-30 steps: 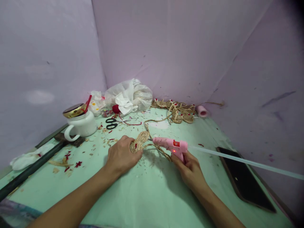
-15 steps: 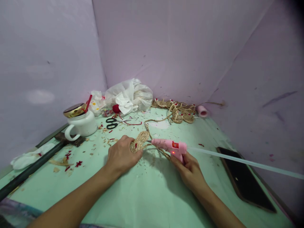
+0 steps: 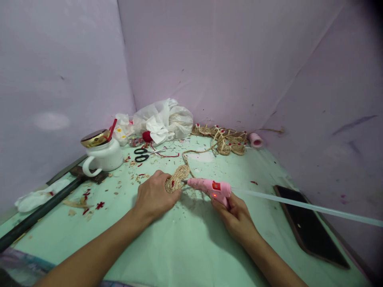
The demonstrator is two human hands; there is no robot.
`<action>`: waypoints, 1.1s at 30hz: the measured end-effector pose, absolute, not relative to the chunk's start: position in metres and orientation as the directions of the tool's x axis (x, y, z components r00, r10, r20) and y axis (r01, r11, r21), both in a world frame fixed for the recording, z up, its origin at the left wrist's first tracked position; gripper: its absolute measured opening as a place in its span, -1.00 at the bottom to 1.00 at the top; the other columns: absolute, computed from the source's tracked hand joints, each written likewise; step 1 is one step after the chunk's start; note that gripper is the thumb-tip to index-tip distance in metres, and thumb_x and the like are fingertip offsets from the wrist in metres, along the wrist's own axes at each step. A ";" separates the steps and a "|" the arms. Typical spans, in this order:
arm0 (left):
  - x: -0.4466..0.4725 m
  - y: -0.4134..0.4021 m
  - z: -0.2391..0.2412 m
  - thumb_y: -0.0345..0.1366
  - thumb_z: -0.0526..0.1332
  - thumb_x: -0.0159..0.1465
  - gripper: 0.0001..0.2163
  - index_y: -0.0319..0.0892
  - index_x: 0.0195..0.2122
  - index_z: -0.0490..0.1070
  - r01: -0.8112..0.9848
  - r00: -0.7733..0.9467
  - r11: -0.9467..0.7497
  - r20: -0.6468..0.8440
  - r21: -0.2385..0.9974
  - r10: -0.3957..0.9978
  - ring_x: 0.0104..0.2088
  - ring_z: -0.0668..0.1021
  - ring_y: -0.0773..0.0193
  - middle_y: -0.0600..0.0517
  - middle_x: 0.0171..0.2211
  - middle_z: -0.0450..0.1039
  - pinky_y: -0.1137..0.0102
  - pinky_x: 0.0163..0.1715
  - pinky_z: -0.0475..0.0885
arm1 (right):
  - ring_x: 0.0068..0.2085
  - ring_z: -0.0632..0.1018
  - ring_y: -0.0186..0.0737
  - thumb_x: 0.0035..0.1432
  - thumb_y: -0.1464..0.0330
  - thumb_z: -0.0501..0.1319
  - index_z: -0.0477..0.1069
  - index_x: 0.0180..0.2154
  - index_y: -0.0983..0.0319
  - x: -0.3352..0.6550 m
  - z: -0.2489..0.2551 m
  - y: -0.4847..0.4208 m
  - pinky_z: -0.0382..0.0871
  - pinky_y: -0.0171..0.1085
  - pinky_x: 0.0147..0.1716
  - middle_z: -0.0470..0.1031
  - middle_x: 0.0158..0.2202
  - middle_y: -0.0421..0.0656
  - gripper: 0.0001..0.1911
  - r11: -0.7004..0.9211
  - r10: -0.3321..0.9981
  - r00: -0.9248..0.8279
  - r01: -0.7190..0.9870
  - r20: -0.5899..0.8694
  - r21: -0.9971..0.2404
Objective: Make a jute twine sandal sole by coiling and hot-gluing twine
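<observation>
Broadly, the green surface [image 3: 185, 251] carries a white plastic bag [image 3: 181, 119] by its far edge and a dark slab [image 3: 314, 231] along its right edge. Mid-surface, the left hand [image 3: 154, 194] curls and the right hand [image 3: 236, 217] wraps: the right round a pink glue gun [image 3: 206, 187], the left gripping a woven straw piece [image 3: 181, 173].

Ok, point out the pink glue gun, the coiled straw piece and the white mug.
Pink glue gun [image 3: 206, 186], head view: on its barrel.
Coiled straw piece [image 3: 179, 176], head view: near its middle.
White mug [image 3: 109, 158], head view: on its side wall.
</observation>
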State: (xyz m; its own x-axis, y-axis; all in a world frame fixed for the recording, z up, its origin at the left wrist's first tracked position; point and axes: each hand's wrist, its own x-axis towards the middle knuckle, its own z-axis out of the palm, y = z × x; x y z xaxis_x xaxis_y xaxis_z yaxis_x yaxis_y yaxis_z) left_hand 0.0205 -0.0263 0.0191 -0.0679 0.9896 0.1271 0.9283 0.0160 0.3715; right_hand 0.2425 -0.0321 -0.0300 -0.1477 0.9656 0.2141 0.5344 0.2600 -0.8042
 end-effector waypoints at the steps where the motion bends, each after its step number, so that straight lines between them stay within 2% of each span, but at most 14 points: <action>1: 0.020 -0.026 0.019 -0.08 0.13 0.07 -0.67 -0.09 -0.17 0.41 0.927 -0.071 0.021 0.120 0.374 0.990 -0.23 0.50 0.15 0.03 -0.19 0.43 0.34 -0.31 0.31 | -0.53 0.26 -0.31 0.10 0.17 0.10 0.35 -0.43 0.24 0.242 -0.029 -0.032 0.12 -0.33 -0.53 0.23 -0.59 -0.28 -0.73 0.263 0.965 -0.152 0.534 0.215 -0.804; 4: 0.020 -0.025 0.019 -0.06 0.13 0.07 -0.65 -0.08 -0.16 0.41 0.922 -0.095 0.050 0.098 0.383 0.991 -0.22 0.49 0.15 0.03 -0.18 0.43 0.34 -0.32 0.31 | -0.53 0.29 -0.30 0.08 0.19 0.12 0.39 -0.40 0.25 0.239 -0.022 -0.033 0.15 -0.33 -0.52 0.29 -0.58 -0.27 -0.75 0.280 0.960 -0.152 0.504 0.236 -0.817; 8: 0.019 -0.024 0.019 -0.06 0.12 0.07 -0.66 -0.07 -0.17 0.42 0.926 -0.105 0.069 0.079 0.372 0.991 -0.22 0.50 0.13 0.03 -0.18 0.43 0.33 -0.32 0.31 | -0.58 0.28 -0.33 0.03 0.15 0.14 0.40 -0.45 0.26 0.241 -0.008 -0.029 0.15 -0.35 -0.60 0.29 -0.62 -0.27 -0.71 0.229 0.968 0.010 0.385 0.252 -0.894; 14: 0.013 -0.030 0.030 -0.10 0.11 0.08 -0.70 -0.06 -0.21 0.43 0.961 -0.070 0.061 0.024 0.271 0.997 -0.25 0.50 0.06 -0.01 -0.19 0.44 0.29 -0.39 0.29 | -0.63 0.31 -0.35 -0.04 0.09 0.23 0.35 -0.39 0.21 0.267 -0.005 -0.005 0.19 -0.37 -0.66 0.32 -0.66 -0.30 -0.68 0.025 0.954 0.291 0.180 0.077 -0.983; 19: 0.001 -0.038 0.036 -0.10 0.11 0.06 -0.73 -0.06 -0.26 0.44 0.967 -0.085 0.094 -0.048 0.238 0.995 -0.30 0.50 0.05 -0.02 -0.24 0.44 0.29 -0.45 0.25 | -0.64 0.39 -0.32 -0.10 0.18 0.27 0.36 -0.48 0.22 0.282 -0.011 0.031 0.35 -0.32 -0.66 0.38 -0.64 -0.24 -0.76 -0.106 0.933 0.356 0.145 -0.048 -0.984; 24: -0.005 -0.045 0.034 -0.11 0.10 0.07 -0.72 -0.05 -0.24 0.43 0.963 -0.040 0.063 -0.091 0.264 0.995 -0.29 0.50 0.08 0.00 -0.25 0.42 0.28 -0.41 0.25 | -0.64 0.42 -0.27 -0.14 0.28 0.30 0.34 -0.62 0.22 0.292 -0.004 0.065 0.31 -0.29 -0.66 0.38 -0.69 -0.19 -0.80 -0.202 0.929 0.357 0.270 -0.097 -0.942; 27: -0.006 -0.047 0.033 -0.10 0.10 0.07 -0.73 -0.03 -0.25 0.43 0.957 -0.027 0.059 -0.116 0.284 0.993 -0.30 0.50 0.10 0.02 -0.25 0.42 0.29 -0.41 0.24 | -0.62 0.39 -0.24 -0.22 0.33 0.33 0.32 -0.68 0.20 0.296 0.006 0.070 0.19 -0.30 -0.65 0.33 -0.72 -0.21 -0.79 -0.213 0.925 0.376 0.397 -0.054 -0.893; 29: -0.007 -0.047 0.034 -0.11 0.10 0.07 -0.74 -0.02 -0.25 0.43 0.953 -0.027 0.064 -0.130 0.295 0.991 -0.30 0.49 0.11 0.03 -0.25 0.41 0.29 -0.41 0.24 | -0.53 0.43 -0.19 -0.26 0.35 0.35 0.38 -0.64 0.21 0.290 0.014 0.061 0.15 -0.30 -0.61 0.38 -0.64 -0.17 -0.84 -0.167 0.928 0.370 0.518 0.044 -0.839; 30: -0.007 -0.047 0.034 -0.11 0.10 0.07 -0.74 -0.02 -0.26 0.43 0.952 -0.028 0.068 -0.137 0.299 0.990 -0.30 0.49 0.11 0.03 -0.26 0.41 0.29 -0.41 0.24 | -0.48 0.45 -0.15 -0.28 0.35 0.36 0.42 -0.58 0.21 0.283 0.018 0.054 0.14 -0.30 -0.58 0.43 -0.57 -0.14 -0.85 -0.130 0.931 0.350 0.583 0.103 -0.802; 31: -0.008 -0.047 0.034 -0.12 0.11 0.06 -0.75 -0.02 -0.26 0.43 0.951 -0.028 0.072 -0.146 0.302 0.989 -0.30 0.49 0.11 0.03 -0.26 0.41 0.29 -0.40 0.24 | -0.43 0.46 -0.13 -0.22 0.28 0.34 0.48 -0.49 0.21 0.275 0.021 0.045 0.13 -0.29 -0.57 0.47 -0.49 -0.10 -0.83 -0.034 0.929 0.272 0.736 0.249 -0.676; 32: -0.008 -0.046 0.033 -0.12 0.11 0.06 -0.75 -0.02 -0.27 0.43 0.949 -0.027 0.075 -0.157 0.305 0.987 -0.30 0.49 0.11 0.03 -0.26 0.41 0.29 -0.39 0.24 | -0.44 0.46 -0.12 -0.13 0.19 0.29 0.51 -0.42 0.20 0.264 0.024 0.036 0.13 -0.28 -0.56 0.49 -0.47 -0.09 -0.77 0.033 0.931 0.171 0.840 0.323 -0.541; 33: -0.008 -0.046 0.033 -0.12 0.11 0.05 -0.76 -0.02 -0.28 0.43 0.948 -0.026 0.077 -0.168 0.308 0.985 -0.30 0.49 0.11 0.03 -0.27 0.41 0.28 -0.39 0.24 | -0.51 0.45 -0.14 -0.09 0.12 0.25 0.52 -0.41 0.18 0.253 0.025 0.026 0.12 -0.29 -0.59 0.47 -0.54 -0.13 -0.72 0.072 0.955 0.075 0.882 0.289 -0.466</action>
State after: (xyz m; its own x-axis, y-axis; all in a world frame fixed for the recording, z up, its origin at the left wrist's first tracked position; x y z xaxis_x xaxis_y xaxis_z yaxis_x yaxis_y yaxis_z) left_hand -0.0077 -0.0462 0.0332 -0.0256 0.9854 -0.1682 0.9482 0.0773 0.3081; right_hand 0.2533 0.0260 0.0252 0.0747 0.9545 0.2887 0.8819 0.0719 -0.4659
